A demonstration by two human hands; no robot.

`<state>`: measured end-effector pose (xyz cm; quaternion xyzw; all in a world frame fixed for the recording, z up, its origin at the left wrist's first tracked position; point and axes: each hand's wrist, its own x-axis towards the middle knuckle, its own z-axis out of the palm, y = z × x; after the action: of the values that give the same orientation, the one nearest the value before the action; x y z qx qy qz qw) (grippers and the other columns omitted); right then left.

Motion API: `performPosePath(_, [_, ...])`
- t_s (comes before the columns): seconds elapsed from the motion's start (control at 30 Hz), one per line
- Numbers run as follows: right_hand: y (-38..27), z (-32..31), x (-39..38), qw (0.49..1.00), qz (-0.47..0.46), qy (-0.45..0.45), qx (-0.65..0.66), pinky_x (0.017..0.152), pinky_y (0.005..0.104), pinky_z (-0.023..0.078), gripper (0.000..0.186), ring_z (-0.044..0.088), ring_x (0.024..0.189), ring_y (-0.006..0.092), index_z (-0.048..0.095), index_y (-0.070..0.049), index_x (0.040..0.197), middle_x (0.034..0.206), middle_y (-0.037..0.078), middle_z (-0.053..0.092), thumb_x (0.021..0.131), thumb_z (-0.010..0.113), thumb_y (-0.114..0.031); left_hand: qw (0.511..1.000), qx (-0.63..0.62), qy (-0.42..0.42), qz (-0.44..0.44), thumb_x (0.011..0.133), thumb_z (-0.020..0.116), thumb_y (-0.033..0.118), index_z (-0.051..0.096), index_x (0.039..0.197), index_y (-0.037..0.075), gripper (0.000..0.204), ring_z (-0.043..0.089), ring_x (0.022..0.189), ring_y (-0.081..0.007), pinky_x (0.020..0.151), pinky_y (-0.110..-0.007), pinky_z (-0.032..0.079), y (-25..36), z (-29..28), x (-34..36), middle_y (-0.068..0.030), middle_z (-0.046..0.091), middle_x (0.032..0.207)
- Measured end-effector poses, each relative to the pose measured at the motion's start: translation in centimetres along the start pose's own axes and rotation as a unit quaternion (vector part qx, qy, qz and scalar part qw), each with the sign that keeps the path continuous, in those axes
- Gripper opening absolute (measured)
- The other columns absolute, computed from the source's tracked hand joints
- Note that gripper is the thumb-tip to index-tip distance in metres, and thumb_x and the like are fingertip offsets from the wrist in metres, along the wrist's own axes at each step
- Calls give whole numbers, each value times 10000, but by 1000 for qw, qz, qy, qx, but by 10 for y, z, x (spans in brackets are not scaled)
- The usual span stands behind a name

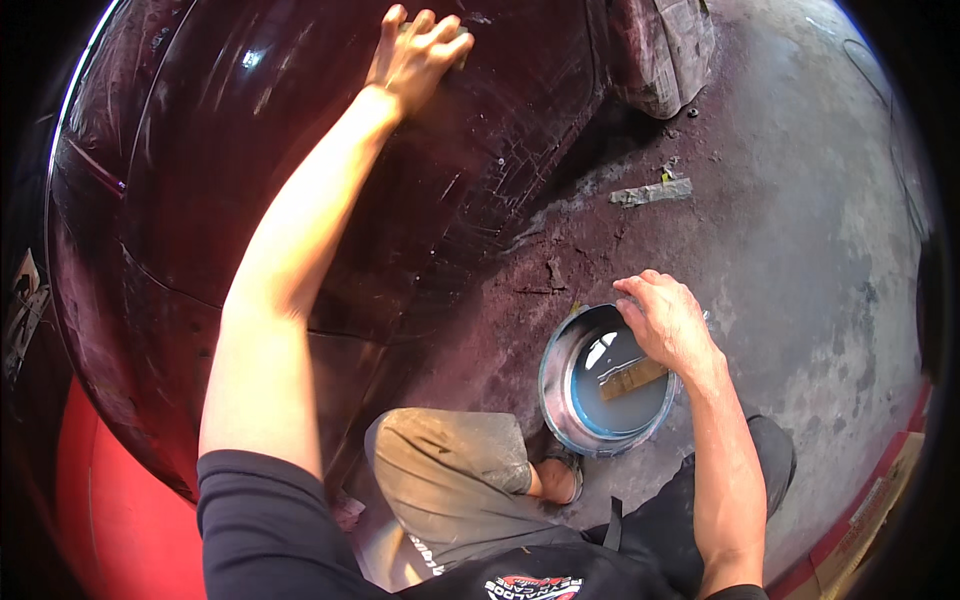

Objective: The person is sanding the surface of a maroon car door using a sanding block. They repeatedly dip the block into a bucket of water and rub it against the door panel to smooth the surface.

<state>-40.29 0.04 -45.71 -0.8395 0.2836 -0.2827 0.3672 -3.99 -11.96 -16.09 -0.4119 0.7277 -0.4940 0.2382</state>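
My left hand (422,52) is up against a dark maroon car body panel (260,190), fingers bent. Under its fingertips shows the edge of a small greyish object (461,48), mostly hidden, whose kind I cannot make out. My right hand (668,318) hangs over the far right rim of a round bucket (556,405), fingers loosely bent, with nothing seen in them. Cloudy bluish water (592,372) stands in the bucket. A brownish rectangular block (632,379) lies in the water below my right hand.
Reddish dust and debris cover the concrete floor (800,260) beside the car. A strip of crumpled tape (651,192) lies there. Draped sheeting (660,55) hangs at the far side. My bent knee (440,445) is left of the bucket; a red surface (110,500) shows at lower left.
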Motion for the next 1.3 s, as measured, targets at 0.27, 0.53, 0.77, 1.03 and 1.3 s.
performPosePath(0.27, [3, -24, -2, 998, 16, 54, -23, 969, 510, 591, 262, 728, 1102, 381, 772, -51, 1229, 1129, 170, 760, 991, 739, -157, 995, -34, 11, 90, 904, 746, 218, 723, 1228, 274, 330, 601, 1222, -168, 1174, -547, 343, 31, -13, -102, 65, 646, 1329])
performPosePath(0.53, [-4, -24, -20, 998, 54, 28, -26, 1001, 506, 595, 244, 731, 1123, 377, 791, -50, 1215, 1125, 171, 764, 1010, 732, -167, 1000, -16, -14, -23, 976, 710, 225, 678, 1281, 283, 313, 599, 1275, -164, 1189, -575, 314, 61, 34, 8, 84, 636, 1347])
performPosePath(0.77, [0, -35, -20, 997, 42, 50, -37, 988, 509, 591, 256, 729, 1142, 367, 783, -66, 1232, 1150, 158, 763, 1007, 738, -179, 997, -52, -20, 54, 949, 735, 254, 734, 1278, 264, 329, 595, 1272, -178, 1202, -584, 326, 82, 0, -130, 35, 656, 1389])
performPosePath(1.03, [-10, -34, -30, 997, 48, 55, -40, 1029, 514, 558, 267, 720, 1159, 356, 774, -66, 1263, 1166, 150, 764, 1043, 706, -201, 1000, -14, -21, 11, 961, 717, 235, 680, 1282, 288, 328, 605, 1261, -193, 1192, -593, 304, 89, 64, 21, 40, 641, 1370])
performPosePath(1.3, [-3, -39, -29, 996, 46, 67, -34, 979, 499, 592, 264, 724, 1126, 373, 768, -43, 1239, 1147, 164, 758, 1005, 742, -163, 997, -64, 25, 22, 962, 728, 261, 717, 1303, 267, 341, 602, 1281, -192, 1182, -621, 329, 114, 41, -92, 28, 659, 1384])
